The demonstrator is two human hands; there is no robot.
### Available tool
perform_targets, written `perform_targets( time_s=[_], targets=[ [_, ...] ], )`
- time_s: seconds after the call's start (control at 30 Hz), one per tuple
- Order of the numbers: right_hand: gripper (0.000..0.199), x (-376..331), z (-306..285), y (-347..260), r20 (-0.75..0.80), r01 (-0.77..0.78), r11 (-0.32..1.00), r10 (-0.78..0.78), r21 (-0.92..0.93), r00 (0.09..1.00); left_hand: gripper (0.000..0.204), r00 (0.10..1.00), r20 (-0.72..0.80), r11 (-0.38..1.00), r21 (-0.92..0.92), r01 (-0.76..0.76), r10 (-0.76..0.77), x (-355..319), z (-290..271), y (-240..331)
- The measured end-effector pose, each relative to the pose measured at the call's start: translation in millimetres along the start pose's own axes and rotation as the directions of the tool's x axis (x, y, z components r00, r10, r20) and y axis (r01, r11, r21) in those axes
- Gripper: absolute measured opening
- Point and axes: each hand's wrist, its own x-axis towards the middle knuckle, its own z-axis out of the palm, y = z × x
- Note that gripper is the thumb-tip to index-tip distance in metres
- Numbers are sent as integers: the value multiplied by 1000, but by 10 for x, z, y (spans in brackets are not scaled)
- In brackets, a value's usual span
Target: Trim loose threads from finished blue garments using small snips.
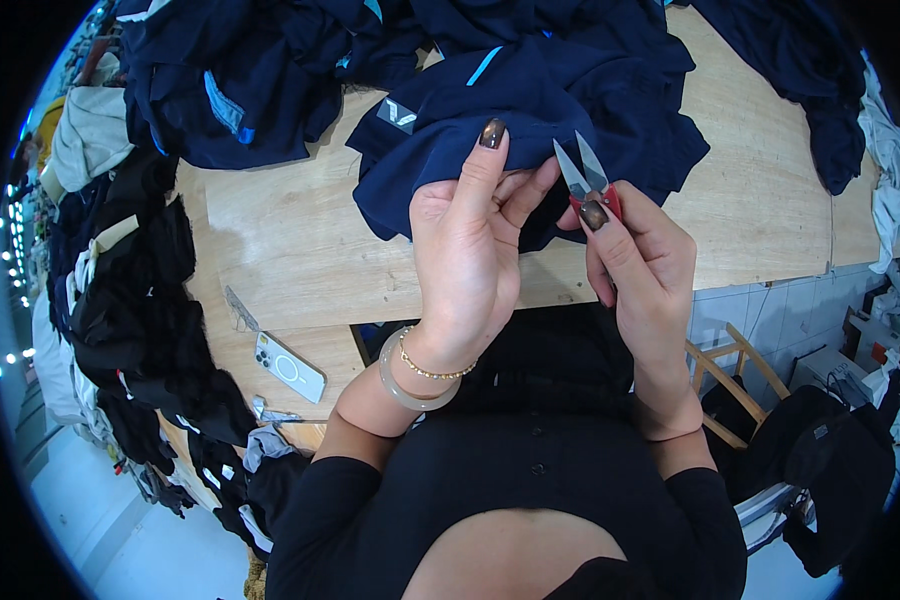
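Observation:
My left hand (465, 250) pinches the edge of a navy blue garment (530, 110) that lies bunched on the wooden table (300, 240), index finger stretched up over the cloth. My right hand (645, 265) holds small red-handled thread snips (585, 180), thumb on the handle, blades apart and pointing up beside the left fingers, just over the garment's hem. Both hands are raised close together above the table's near edge.
More navy garments (240, 80) with light blue trim pile at the back left and another (820, 80) at the back right. A white phone (290, 368) and a clear ruler (238, 310) lie at the left. Dark clothes (140, 300) hang off the left side. A wooden chair (735, 370) stands right.

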Motion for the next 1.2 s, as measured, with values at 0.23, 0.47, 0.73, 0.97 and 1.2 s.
perform_targets(
  time_s=[0.23, 0.47, 0.73, 0.97, 1.2],
  targets=[
    [20, -5, 14, 2, -31, 47, 999, -47, -12, 998, 28, 999, -8, 999, -2, 32, -32, -8, 18, 0],
    [22, -9, -5, -70, -88, 166, 984, -160, 70, 983, 28, 1000, -9, 1000, 5, 10, -10, -11, 3, -10],
    [23, -25, -23, -55, 11, 7, 998, -6, -56, 1000, 27, 999, -27, 999, 12, -32, 32, -23, 41, -13],
    [25, -21, -11, -55, -10, 3, 998, -3, -65, 1000, 28, 999, 1, 999, 8, -37, 37, -28, 22, -15],
    [21, -13, -16, -50, -6, -16, 999, 16, -36, 1000, 27, 999, 15, 999, -4, -44, 44, -28, 16, -19]
  ],
)
